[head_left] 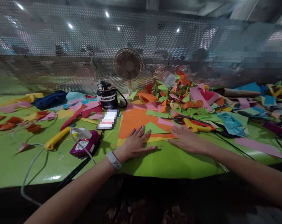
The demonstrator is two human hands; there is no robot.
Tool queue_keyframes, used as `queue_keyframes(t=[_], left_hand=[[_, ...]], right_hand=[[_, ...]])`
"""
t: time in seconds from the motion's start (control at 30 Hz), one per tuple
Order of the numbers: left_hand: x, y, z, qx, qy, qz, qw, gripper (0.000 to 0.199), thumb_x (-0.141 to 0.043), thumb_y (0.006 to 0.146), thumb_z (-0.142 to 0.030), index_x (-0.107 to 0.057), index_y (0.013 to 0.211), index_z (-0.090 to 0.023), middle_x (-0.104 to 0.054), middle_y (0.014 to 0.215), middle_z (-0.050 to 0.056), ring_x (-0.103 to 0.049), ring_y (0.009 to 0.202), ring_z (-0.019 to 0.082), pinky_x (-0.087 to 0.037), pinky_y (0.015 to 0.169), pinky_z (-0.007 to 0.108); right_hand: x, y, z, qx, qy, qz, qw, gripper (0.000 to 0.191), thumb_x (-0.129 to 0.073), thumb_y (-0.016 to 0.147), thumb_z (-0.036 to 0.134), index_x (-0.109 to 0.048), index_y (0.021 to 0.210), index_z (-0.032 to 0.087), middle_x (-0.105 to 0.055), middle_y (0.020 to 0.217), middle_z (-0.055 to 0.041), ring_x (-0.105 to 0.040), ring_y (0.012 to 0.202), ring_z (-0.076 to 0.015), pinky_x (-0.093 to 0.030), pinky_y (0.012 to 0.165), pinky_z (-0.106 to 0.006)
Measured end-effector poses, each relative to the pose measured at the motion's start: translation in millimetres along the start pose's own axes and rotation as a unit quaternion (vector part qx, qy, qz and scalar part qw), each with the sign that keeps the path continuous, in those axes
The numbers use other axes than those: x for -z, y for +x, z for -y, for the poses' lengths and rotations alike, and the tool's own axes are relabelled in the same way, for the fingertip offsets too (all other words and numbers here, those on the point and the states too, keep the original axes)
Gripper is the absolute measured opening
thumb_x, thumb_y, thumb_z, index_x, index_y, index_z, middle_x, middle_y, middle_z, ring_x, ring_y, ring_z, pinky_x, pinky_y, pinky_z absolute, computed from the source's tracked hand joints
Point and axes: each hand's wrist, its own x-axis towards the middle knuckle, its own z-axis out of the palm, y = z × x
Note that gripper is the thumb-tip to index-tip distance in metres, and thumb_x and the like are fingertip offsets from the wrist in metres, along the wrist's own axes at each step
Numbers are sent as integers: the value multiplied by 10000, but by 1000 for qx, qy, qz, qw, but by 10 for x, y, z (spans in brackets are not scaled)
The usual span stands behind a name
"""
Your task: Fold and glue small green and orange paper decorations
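Note:
My left hand (136, 142), with a pale band (114, 160) on its wrist, lies flat with fingers spread on orange paper (133, 119) that has a yellow sheet showing beneath its near edge. Its fingertips reach the left side of a green paper triangle (156, 128). On the other side, my right hand (189, 140) is also flat and open, fingertips at the right edge of the orange paper. Neither hand grips anything. Just beyond the right hand are yellow-handled scissors (194, 125).
A purple power block (85, 144) with cables and a yellow-handled tool (57, 138) lie to the left. Behind them are a phone (110, 119), a dark bottle (107, 96) and a small fan (128, 65). Paper scraps (164, 93) heap up at the back right.

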Motion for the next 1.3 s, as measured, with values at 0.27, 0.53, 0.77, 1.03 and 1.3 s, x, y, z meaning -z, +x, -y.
queue_keyframes(t=[0.27, 0.53, 0.77, 1.03, 1.3], left_hand=[[9, -4, -19, 4, 6, 3, 1000, 910, -230, 800, -792, -344, 1459, -174, -300, 1523, 206, -235, 1413, 358, -206, 1121, 504], [13, -10, -16, 15, -11, 16, 1000, 895, -325, 793, -783, -297, 1482, -212, -231, 1553, 164, -193, 1426, 342, -199, 1130, 511], [32, 8, -23, 24, 1, 41, 999, 908, -325, 795, -780, -283, 1485, -191, -210, 1556, 157, -181, 1428, 345, -200, 1129, 521], [66, 8, -40, 20, 17, 49, 998, 899, -286, 811, -773, -292, 1482, -174, -213, 1555, 165, -165, 1431, 338, -191, 1135, 511], [64, -14, -26, 8, 8, 45, 999, 897, -291, 816, -769, -253, 1496, -186, -215, 1555, 169, -150, 1433, 346, -185, 1135, 516]], right_hand=[[284, 756, 201, -58, 141, 86, 985, 269, -622, 808, 402, -666, 761, 141, -704, 761, -70, -648, 739, -221, -433, 631, -271], [23, 1131, 132, -89, 288, 247, 921, 317, -712, 770, 376, -601, 585, 144, -599, 482, 25, -585, 495, -103, -448, 532, -202], [23, 1092, -43, -152, 327, 291, 886, 389, -823, 636, 421, -582, 559, 125, -572, 431, 36, -591, 450, -88, -380, 416, -156], [129, 693, -402, -202, 326, 256, 887, 332, -799, 689, 312, -566, 537, 130, -583, 441, 28, -590, 445, -95, -487, 505, -199], [249, 847, -194, -148, 334, 214, 906, 335, -746, 731, 423, -631, 599, 137, -640, 504, 3, -636, 551, -106, -430, 504, -175]])
